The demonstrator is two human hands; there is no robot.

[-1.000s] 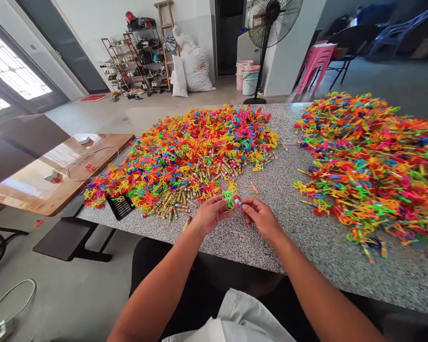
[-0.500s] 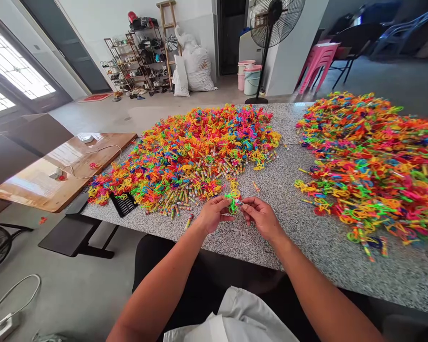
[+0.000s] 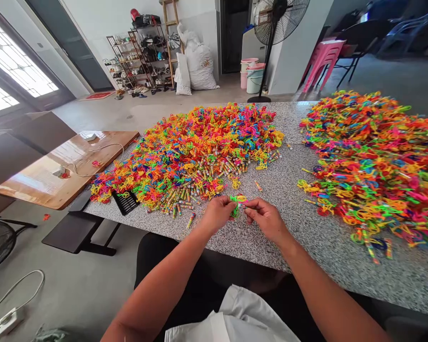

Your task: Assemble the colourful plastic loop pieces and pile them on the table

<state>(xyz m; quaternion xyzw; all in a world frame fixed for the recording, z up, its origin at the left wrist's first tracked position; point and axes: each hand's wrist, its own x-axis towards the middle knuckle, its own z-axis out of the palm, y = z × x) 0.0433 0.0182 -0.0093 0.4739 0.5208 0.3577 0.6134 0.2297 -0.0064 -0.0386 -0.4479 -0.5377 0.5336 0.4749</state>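
My left hand (image 3: 217, 214) and my right hand (image 3: 267, 220) meet over the near edge of the speckled stone table (image 3: 257, 237). Both pinch one small green plastic piece (image 3: 236, 203) with a little tube at its tip, held just above the tabletop. A large heap of bright plastic loops (image 3: 199, 147) lies beyond my left hand, with several small printed tubes (image 3: 185, 197) along its near side. A second heap of loops (image 3: 374, 161) spreads to the right of my right hand.
A black comb-like tray (image 3: 125, 202) lies at the table's left edge. A wooden table (image 3: 57, 175) with a cable stands further left. A standing fan (image 3: 271, 42), buckets, sacks, shelves and pink stools are at the back.
Both hands stay together on the green piece, which has turned slightly between the fingers. The view has drifted a little to the left.
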